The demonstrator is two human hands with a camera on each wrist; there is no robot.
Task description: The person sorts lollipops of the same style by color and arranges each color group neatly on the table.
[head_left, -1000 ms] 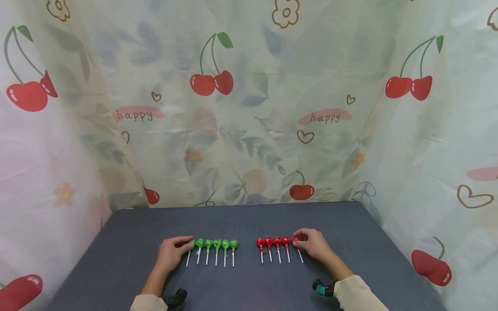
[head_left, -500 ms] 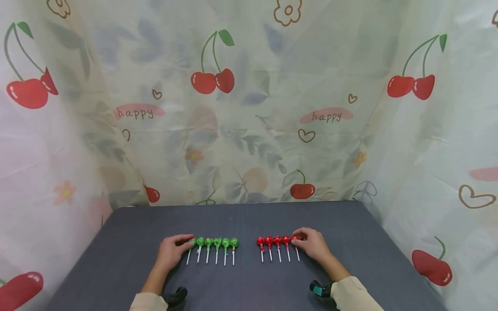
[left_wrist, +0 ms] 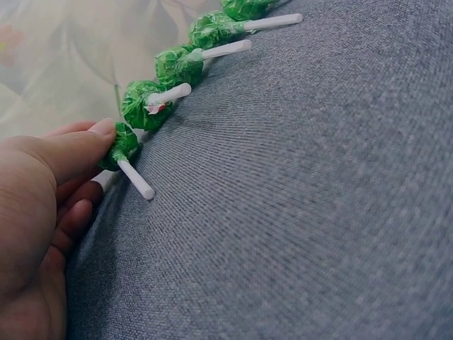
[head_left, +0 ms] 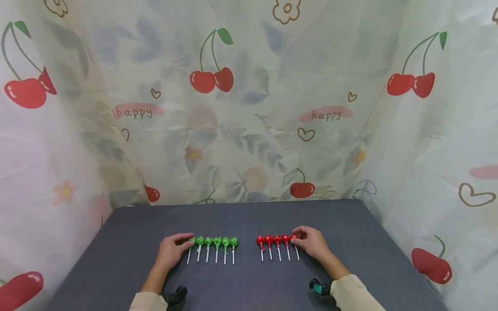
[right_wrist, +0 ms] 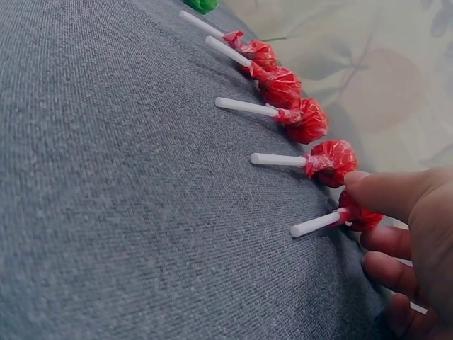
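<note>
My left hand [head_left: 170,251] pinches the wrapped head of the leftmost green lollipop [left_wrist: 124,143] between thumb and fingers. Its white stick points toward me on the cloth. Several more green lollipops [head_left: 217,242] continue the row to its right, heads away from me. At the outer end of a second row, my right hand [head_left: 314,245] holds the head of the rightmost red lollipop [right_wrist: 367,217], thumb on top and partly covering it. Beside it lie several other red lollipops [head_left: 277,240], sticks also toward me, the nearest one close to my thumb.
Dark grey cloth [head_left: 249,285] covers the table, and a gap of it separates the green row from the red. A pale curtain [head_left: 249,108] printed with cherries hangs behind and along both sides. Black straps [head_left: 322,288] sit around the wrists.
The rightmost red lollipop has been drawn left and its stick straightened, nearly in line with its neighbours. My right hand shifted slightly left with it. The left hand has stayed on its green lollipop.
</note>
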